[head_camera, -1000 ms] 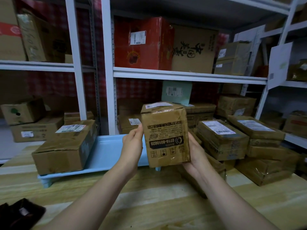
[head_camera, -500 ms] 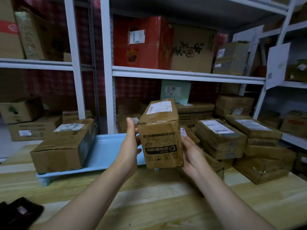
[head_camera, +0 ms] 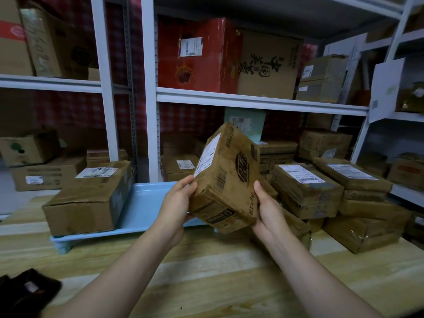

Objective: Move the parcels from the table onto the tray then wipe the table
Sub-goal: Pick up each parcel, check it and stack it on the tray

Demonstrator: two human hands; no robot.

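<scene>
The tilted brown parcel (head_camera: 226, 177) is in the air before the blue tray (head_camera: 142, 203), its print too blurred to read, with the left hand (head_camera: 176, 203) and right hand (head_camera: 267, 207) gripping its sides, their fingers mostly hidden behind it.

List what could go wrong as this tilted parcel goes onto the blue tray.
1. The held parcel is tilted, and the left hand and right hand grip only its lower end, so it could slip.
2. The large parcel fills the left part of the tray; a careless set-down could bump it.
3. The stacked parcels sit close behind the right hand, and a swing of that arm might knock them.
</scene>
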